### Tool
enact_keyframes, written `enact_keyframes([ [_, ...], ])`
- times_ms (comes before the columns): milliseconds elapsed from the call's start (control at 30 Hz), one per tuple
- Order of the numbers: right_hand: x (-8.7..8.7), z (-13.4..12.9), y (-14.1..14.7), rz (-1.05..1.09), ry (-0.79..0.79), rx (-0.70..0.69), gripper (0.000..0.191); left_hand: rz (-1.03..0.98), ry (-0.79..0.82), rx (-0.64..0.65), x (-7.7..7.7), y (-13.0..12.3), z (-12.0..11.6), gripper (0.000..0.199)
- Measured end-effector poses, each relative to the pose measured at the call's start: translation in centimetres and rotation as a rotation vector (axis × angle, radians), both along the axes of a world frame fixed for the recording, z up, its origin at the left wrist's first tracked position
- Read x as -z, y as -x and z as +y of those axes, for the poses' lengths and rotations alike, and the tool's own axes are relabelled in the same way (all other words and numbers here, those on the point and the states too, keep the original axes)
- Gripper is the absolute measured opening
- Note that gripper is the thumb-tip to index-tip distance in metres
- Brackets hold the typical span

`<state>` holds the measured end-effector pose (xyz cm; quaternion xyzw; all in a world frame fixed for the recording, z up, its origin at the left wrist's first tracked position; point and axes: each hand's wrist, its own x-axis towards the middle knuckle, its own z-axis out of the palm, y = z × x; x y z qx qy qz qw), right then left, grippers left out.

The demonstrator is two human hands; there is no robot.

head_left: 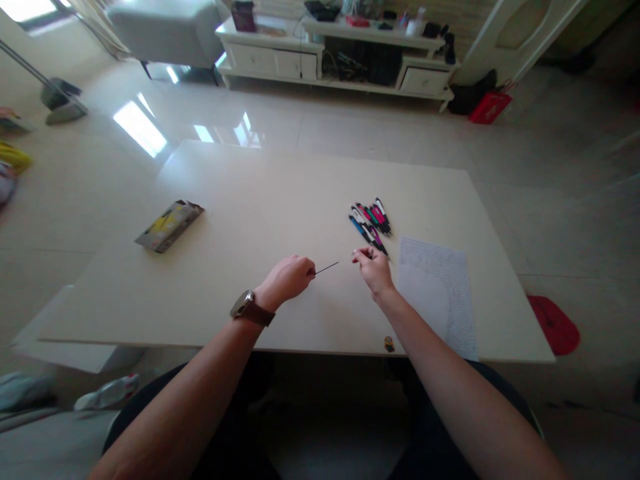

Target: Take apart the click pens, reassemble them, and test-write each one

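Observation:
My left hand [295,275], with a dark watch on its wrist, pinches a thin black pen refill [327,268] over the white table [240,220]. The refill points right and slightly away from me, its far end looking pale. Just beyond that end is my right hand [374,268], its thumb and fingers pinched together. Whatever lies in this pinch is too small to make out. Several pens [369,223] with white, blue, pink, green and purple barrels lie in a loose pile just past my right hand.
A handwritten sheet of paper [435,280] lies under and beside my right forearm. Near the front edge is a small yellow figure-like piece [389,344]. A grey and yellow box [170,227] rests on the table's left. Beyond stand a white TV cabinet [270,61] and a grey seat [167,33].

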<state>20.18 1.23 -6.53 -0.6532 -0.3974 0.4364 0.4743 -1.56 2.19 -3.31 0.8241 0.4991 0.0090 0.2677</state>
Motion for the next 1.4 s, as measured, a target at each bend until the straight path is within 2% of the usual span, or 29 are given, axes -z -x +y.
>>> enact_keyframes([
  [67,0.0,0.2,-0.4,0.001,-0.003,0.017,0.024,0.087,0.024,-0.031,0.0,0.4,0.0,0.020],
  [200,-0.1,-0.1,-0.2,0.016,0.026,-0.069,0.022,0.199,0.026,-0.061,0.2,0.9,-0.4,0.018],
  [400,0.0,-0.5,0.6,0.018,0.041,-0.139,0.018,0.233,-0.009,-0.068,-0.1,0.8,-0.7,0.014],
  [500,-0.1,-0.8,1.0,-0.010,0.071,-0.229,0.019,0.091,-0.026,-0.085,-0.1,0.6,-0.3,0.016],
  [633,-0.4,-1.4,1.6,-0.030,0.073,-0.388,0.021,-0.221,-0.006,-0.022,-0.1,-0.2,0.0,0.023],
  [767,-0.4,-1.6,2.0,-0.030,0.068,-0.450,0.023,-0.326,-0.024,0.079,-0.5,-1.0,-0.1,0.014],
  [867,-0.3,-1.6,2.0,-0.100,0.049,-0.453,0.022,-0.282,-0.052,0.095,-0.5,-1.1,-0.2,0.017],
  [1033,0.0,-1.5,1.8,-0.183,0.057,-0.400,0.011,0.003,-0.031,0.016,0.7,-0.8,-0.4,0.017],
  [1133,0.2,-1.5,1.9,-0.165,0.085,-0.386,0.019,0.093,-0.040,-0.020,1.3,-0.7,-0.4,0.020],
  [1267,0.0,-1.4,1.8,-0.091,0.158,-0.418,0.035,0.005,-0.079,-0.040,0.7,-0.9,-0.1,0.025],
  [1333,-0.3,-1.5,1.8,-0.104,0.113,-0.427,0.039,-0.113,-0.059,-0.060,0.0,-1.2,0.1,0.028],
  [1400,-0.6,-1.6,1.8,-0.164,0.035,-0.407,0.041,-0.255,0.030,-0.076,-0.5,-1.4,0.1,0.029],
])
